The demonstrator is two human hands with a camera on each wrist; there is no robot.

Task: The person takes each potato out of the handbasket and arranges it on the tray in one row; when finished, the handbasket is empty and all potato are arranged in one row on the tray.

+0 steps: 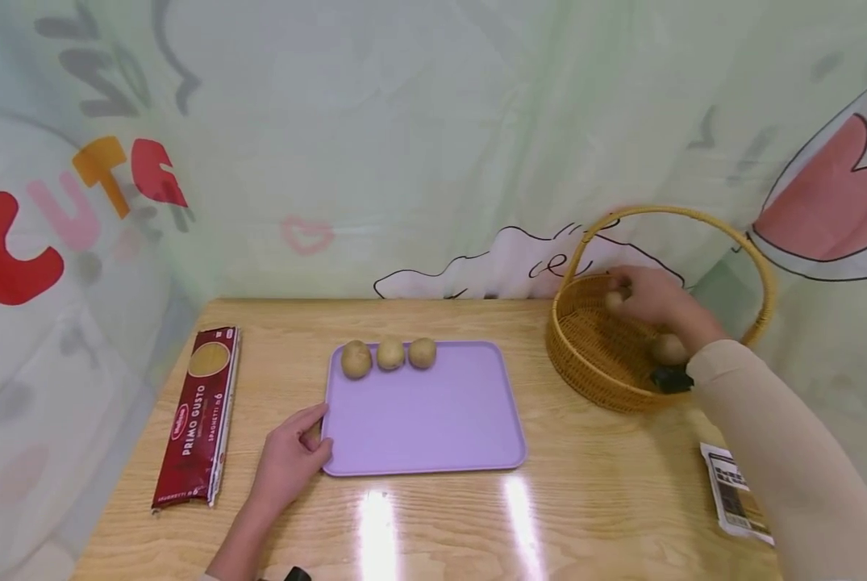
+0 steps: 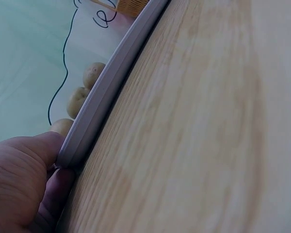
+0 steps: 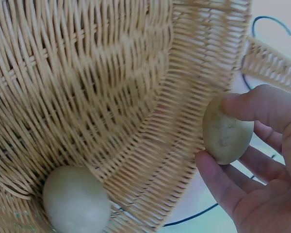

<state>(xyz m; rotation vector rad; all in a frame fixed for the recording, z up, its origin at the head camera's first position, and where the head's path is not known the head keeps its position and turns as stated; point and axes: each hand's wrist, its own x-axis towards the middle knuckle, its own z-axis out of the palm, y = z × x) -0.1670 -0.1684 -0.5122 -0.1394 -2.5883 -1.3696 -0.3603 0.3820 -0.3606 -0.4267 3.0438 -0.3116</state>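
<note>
My right hand (image 1: 654, 300) is over the wicker basket (image 1: 574, 363) and holds a potato (image 3: 226, 130) between thumb and fingertips, near the basket's rim. Another potato (image 3: 76, 200) lies inside, against the woven wall. On the table, the lilac tray (image 1: 426, 420) carries three potatoes (image 1: 390, 353) in a row along its back edge, toward the left corner. At the tray's left edge, my left hand (image 1: 289, 458) pinches the rim; in the left wrist view the thumb is above it and the fingers below.
A red spaghetti packet (image 1: 199, 415) lies at the table's left side. Under my right forearm a flat packet (image 1: 734, 496) is partly hidden. The basket's tall arched handle (image 1: 763, 274) rises around my right wrist. A printed curtain (image 1: 404, 161) hangs right behind the table.
</note>
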